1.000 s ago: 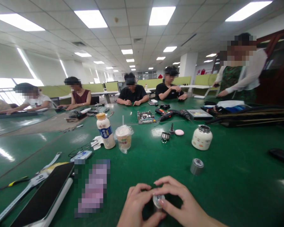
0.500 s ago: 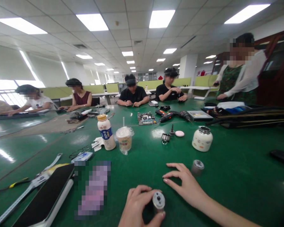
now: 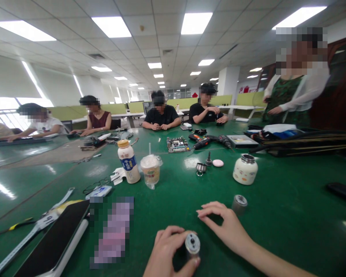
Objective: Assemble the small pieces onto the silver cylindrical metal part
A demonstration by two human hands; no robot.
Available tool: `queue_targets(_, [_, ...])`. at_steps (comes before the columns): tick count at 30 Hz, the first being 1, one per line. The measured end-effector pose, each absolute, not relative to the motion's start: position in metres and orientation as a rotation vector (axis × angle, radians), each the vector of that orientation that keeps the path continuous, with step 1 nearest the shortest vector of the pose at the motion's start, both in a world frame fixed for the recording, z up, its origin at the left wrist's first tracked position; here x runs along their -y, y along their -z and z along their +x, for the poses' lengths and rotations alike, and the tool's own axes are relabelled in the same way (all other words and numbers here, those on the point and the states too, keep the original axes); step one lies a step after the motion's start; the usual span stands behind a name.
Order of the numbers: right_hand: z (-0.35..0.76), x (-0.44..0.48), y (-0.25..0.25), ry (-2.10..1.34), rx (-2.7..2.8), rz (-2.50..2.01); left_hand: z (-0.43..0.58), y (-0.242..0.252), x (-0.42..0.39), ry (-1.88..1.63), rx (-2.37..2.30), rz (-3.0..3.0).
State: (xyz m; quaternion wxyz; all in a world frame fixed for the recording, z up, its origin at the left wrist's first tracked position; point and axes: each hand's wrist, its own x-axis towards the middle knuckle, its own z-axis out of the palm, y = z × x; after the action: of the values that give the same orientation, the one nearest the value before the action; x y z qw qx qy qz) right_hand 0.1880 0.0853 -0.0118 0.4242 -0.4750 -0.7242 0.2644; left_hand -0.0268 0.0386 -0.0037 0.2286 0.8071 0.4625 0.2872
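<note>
My left hand is closed round a small cylindrical metal motor, which stands upright with its round end face and dark centre up. To the right, my right hand hovers over the table with thumb and fingertips drawn together in a pinch; whether anything lies between them is too small to tell. Just behind the right hand's wrist side, a second metal motor stands upright on the green table, apart from the fingers.
Farther back stand a cream jar, a lidded drink cup and a milk bottle. A circuit board and power drill lie beyond. At left lies a large black-screened device. Several people sit or stand around the table.
My right hand's fingertips have drawn closer together. The left hand keeps its hold on the motor. At the far right, the standing person has straightened, hand lifted off the table.
</note>
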Motion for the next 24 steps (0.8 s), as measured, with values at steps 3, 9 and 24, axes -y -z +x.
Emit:
queue_targets(3, [0.179, -0.073, 0.001, -0.716, 1.742, -1.017, -0.028, 0.006, -0.041, -0.736, -1.216, 2.266])
queue_targets(9, [0.165, -0.050, -0.011, -0.787, 1.842, -0.811, -0.030, 0.008, -0.044, -0.748, -1.171, 2.306])
queue_targets(24, [0.164, -0.048, -0.007, -0.748, 1.873, -0.821, -0.028, 0.004, -0.042, -0.740, -1.166, 2.311])
